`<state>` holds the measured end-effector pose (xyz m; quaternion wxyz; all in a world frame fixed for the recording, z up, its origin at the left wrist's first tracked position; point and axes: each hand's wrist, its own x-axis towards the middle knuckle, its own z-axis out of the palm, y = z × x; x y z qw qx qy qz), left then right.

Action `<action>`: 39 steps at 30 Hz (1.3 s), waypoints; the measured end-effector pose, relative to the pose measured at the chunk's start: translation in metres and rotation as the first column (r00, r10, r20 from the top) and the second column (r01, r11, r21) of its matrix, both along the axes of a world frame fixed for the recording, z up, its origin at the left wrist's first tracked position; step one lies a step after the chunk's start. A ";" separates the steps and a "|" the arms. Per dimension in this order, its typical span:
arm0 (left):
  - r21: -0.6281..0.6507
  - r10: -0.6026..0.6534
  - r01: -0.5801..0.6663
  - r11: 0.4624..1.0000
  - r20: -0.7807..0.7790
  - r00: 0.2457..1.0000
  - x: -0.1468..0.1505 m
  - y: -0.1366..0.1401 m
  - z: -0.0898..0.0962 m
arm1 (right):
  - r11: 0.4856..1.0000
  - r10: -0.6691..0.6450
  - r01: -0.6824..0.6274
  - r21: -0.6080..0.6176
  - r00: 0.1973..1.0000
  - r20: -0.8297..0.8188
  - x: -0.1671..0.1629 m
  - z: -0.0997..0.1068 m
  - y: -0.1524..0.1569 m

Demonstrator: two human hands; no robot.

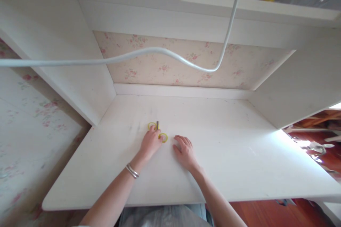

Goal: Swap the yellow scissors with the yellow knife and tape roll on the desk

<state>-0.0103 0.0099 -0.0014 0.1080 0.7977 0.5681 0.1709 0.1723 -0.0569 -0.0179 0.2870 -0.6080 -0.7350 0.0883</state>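
A small pair of scissors (157,125) with yellow-green loop handles and a short dark blade part is at the left-middle of the white desk (226,163). My left hand (151,143), with silver bangles at the wrist, is closed on it. One handle loop shows beyond my fingers and the other by my thumb; the rest is partly hidden under the hand. To the right, apart from the scissors, my right hand (185,151) rests on the desktop with its fingers slightly bent and the thumb apart, holding nothing.
A white cable (160,50) hangs across the upper view, close to the camera. White side panels (306,78) flank the desk, with floral wallpaper (165,69) behind it. Overhead, a shelf (255,1) holds plastic-wrapped things. Reddish wooden floor (269,214) shows at the lower right.
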 end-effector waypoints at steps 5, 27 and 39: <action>0.025 -0.016 0.014 1.000 0.059 0.998 0.055 -0.051 0.002 | 0.996 0.086 -0.085 -0.041 0.996 0.036 0.021 0.009 -0.025; 0.026 -0.197 0.196 0.980 0.178 0.964 0.030 -0.044 -0.015 | 0.991 -0.121 0.116 0.074 0.990 0.077 0.040 -0.003 -0.017; 0.079 -0.200 0.186 0.979 0.258 0.945 0.025 -0.048 -0.024 | 0.995 -0.104 0.103 0.008 0.989 0.105 0.038 0.000 -0.017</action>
